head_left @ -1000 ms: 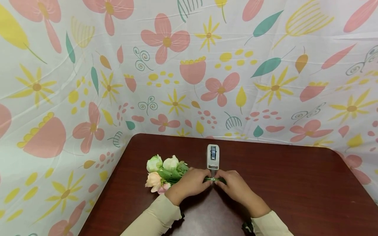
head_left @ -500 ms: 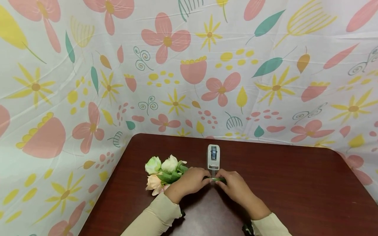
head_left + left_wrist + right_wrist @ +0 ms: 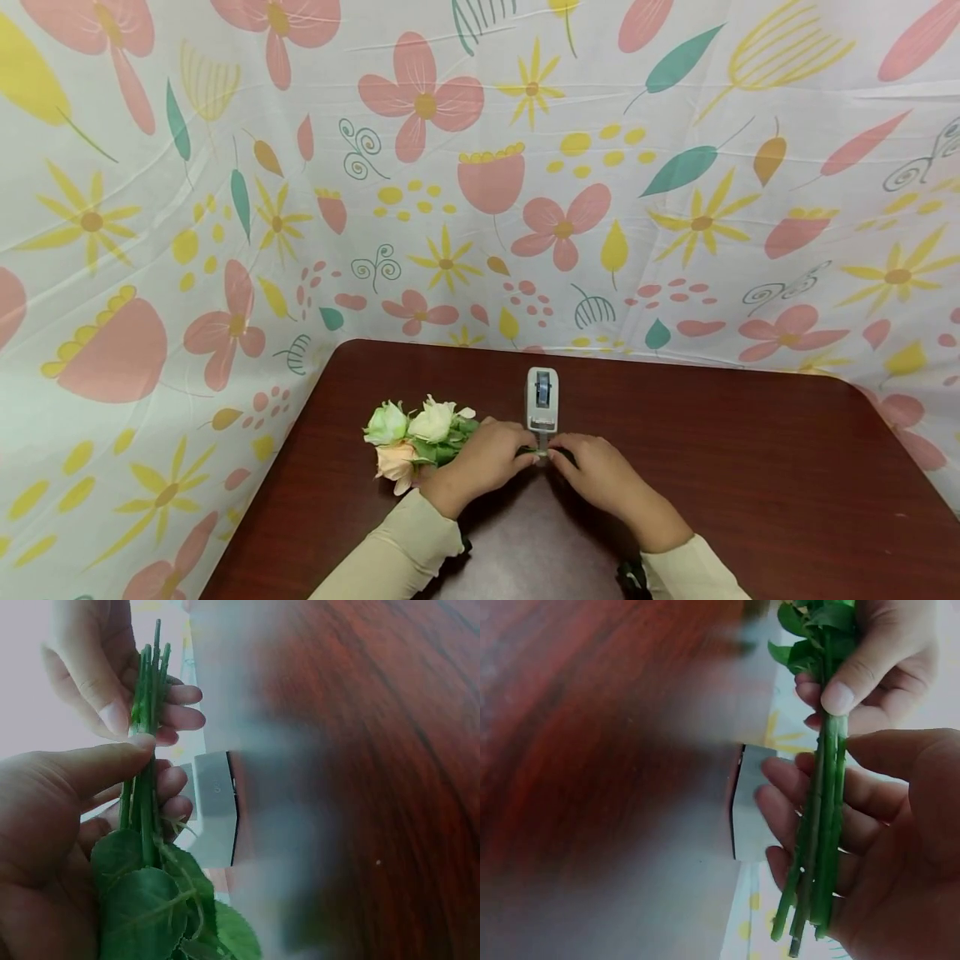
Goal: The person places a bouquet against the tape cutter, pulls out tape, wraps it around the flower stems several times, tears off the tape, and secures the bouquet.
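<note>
A bouquet of roses (image 3: 431,419), white, greenish and peach, lies to the left in the head view. My left hand (image 3: 487,458) grips its green stems (image 3: 146,817) just beyond the leaves (image 3: 142,911), thumb on top. Toward the cut ends, my right hand (image 3: 603,473) holds the same stems, its thumb tip against them and its fingers curled behind. A strip of clear tape (image 3: 542,442) runs from the tape dispenser (image 3: 542,400) down to the stems between both hands. How far the tape goes round them cannot be made out.
The dispenser stands upright just beyond the hands on the dark red-brown table (image 3: 750,467). A white cloth (image 3: 675,275) printed with flowers hangs behind the table and along its left side.
The rose heads have turned slightly as the stems roll between my fingers; the pink bloom is now mostly hidden. Both hands stay nearly in place, and the dispenser has barely shifted.
</note>
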Demonstrator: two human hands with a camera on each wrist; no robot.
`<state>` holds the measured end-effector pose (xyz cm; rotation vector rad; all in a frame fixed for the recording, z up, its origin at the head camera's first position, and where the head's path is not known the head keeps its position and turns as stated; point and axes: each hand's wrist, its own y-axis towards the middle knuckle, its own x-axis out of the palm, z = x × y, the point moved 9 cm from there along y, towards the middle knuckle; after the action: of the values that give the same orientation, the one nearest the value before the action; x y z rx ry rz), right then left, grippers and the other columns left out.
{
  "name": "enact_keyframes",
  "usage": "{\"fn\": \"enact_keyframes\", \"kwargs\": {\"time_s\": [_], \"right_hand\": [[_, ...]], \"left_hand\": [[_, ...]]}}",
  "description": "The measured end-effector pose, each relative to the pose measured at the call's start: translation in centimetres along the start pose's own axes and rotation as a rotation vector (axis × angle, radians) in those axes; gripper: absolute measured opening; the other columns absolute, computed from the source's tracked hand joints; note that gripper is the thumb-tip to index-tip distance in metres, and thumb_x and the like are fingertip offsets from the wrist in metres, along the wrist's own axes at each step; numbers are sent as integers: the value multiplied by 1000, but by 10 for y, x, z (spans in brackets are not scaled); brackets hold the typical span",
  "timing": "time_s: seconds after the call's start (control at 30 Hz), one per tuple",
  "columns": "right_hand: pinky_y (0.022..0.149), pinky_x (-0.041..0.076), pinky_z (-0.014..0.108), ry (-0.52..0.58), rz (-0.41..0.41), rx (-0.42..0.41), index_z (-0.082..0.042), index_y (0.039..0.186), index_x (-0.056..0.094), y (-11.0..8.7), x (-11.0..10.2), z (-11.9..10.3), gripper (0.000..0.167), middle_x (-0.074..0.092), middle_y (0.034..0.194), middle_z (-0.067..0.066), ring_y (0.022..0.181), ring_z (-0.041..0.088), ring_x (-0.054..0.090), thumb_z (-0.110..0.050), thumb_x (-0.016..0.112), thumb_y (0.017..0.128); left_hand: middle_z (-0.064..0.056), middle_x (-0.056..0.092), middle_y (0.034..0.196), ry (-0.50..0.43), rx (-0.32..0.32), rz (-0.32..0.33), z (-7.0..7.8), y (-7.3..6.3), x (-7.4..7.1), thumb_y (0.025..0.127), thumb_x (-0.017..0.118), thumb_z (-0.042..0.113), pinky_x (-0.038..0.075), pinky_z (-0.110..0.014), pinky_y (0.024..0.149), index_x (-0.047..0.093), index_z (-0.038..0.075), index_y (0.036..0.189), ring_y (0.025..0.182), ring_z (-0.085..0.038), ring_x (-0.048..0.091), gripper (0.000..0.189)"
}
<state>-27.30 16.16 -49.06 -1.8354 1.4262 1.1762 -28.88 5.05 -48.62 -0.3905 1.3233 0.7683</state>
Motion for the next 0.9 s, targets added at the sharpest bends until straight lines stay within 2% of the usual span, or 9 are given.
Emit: {"fn": "enact_keyframes", "kwargs": {"time_s": [0.13,0.3,0.5,0.73,0.9], "right_hand": [[92,55,47,3,-54,-1,-12,111,75,2,2,3,20,75,114,5,108,25,71,-22,60,102],[89,55,45,41,-82,-14,-18,106,74,5,3,7,15,74,110,0,105,20,70,-25,60,102],[85,54,41,100,-96,3,-21,105,72,5,4,11,11,72,108,-4,102,15,68,-26,63,101],[89,54,43,103,-51,9,-21,105,72,5,3,12,8,72,110,-3,106,19,69,-23,67,98],[81,53,38,49,13,-14,-22,103,70,5,2,10,8,69,101,-6,96,13,67,-21,70,95]], "left_hand": [[11,72,100,43,8,27,1,0,0,96,69,33,45,-29,83,74,26,101,91,-6,68,10],[12,71,101,78,14,64,0,0,1,95,71,32,46,-30,84,72,27,101,92,-7,68,8],[11,70,99,64,6,69,0,1,1,94,73,31,44,-28,80,71,26,101,91,-8,68,10],[10,67,94,24,-35,36,-1,4,0,93,74,30,46,-30,80,70,23,99,87,-7,64,10],[9,67,95,37,-52,28,-3,6,0,92,74,30,46,-30,78,71,23,99,87,-7,64,11]]}}
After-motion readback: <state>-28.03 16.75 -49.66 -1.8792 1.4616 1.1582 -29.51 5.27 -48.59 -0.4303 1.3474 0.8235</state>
